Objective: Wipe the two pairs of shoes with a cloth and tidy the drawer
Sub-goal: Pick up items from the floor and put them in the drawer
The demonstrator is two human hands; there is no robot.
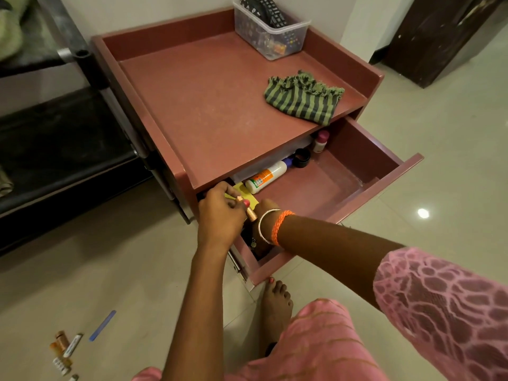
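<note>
The maroon drawer of the bedside cabinet is pulled open. Inside it lie a white bottle with an orange label, a black round jar, a small white bottle with a pink cap and a yellow packet. At the drawer's near left corner my left hand grips a small copper-coloured tube. My right hand reaches down into the same corner, its fingers hidden behind the left hand. A green striped cloth lies crumpled on the cabinet top. No shoes are in view.
A clear plastic box holding remotes stands at the back of the cabinet top. On the tiled floor at lower left lie several small bottles and tubes and a blue stick. My bare foot is under the drawer front. A dark bed frame is on the left.
</note>
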